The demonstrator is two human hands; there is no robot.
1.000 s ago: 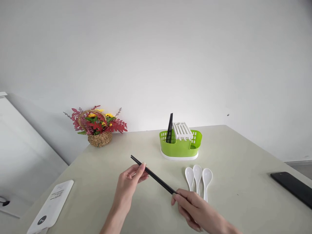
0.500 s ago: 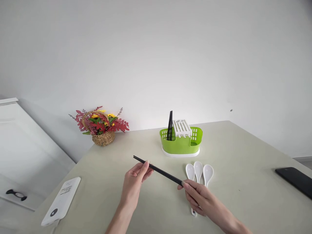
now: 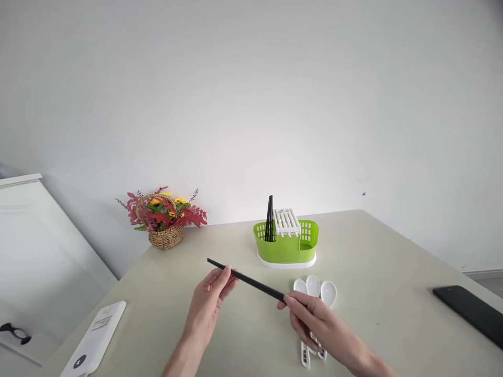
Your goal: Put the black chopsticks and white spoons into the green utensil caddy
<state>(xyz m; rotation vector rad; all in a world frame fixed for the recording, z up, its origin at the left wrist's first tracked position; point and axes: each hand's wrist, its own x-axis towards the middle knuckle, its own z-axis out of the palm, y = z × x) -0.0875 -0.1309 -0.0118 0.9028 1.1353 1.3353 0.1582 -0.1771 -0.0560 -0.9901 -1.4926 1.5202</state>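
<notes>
A black chopstick (image 3: 251,281) is held level above the table between both hands. My left hand (image 3: 210,301) pinches it near its far left end. My right hand (image 3: 310,322) grips its right end with curled fingers. Three white spoons (image 3: 314,287) lie side by side on the table just behind my right hand, which covers part of their handles. Behind them stands a green cutlery holder (image 3: 286,246) with a white rack on top and several black chopsticks (image 3: 269,225) upright in its left compartment.
A wicker basket of red and yellow flowers (image 3: 163,220) stands at the table's back left. A white flat device (image 3: 94,340) lies near the front left edge. A black phone (image 3: 469,309) rests at the right edge. A white cabinet (image 3: 35,251) is at left.
Both hands kept hold of the chopstick and drifted slightly. The view tilted, so the table's things now sit lower in the picture, and more of the spoon handles shows under my right hand.
</notes>
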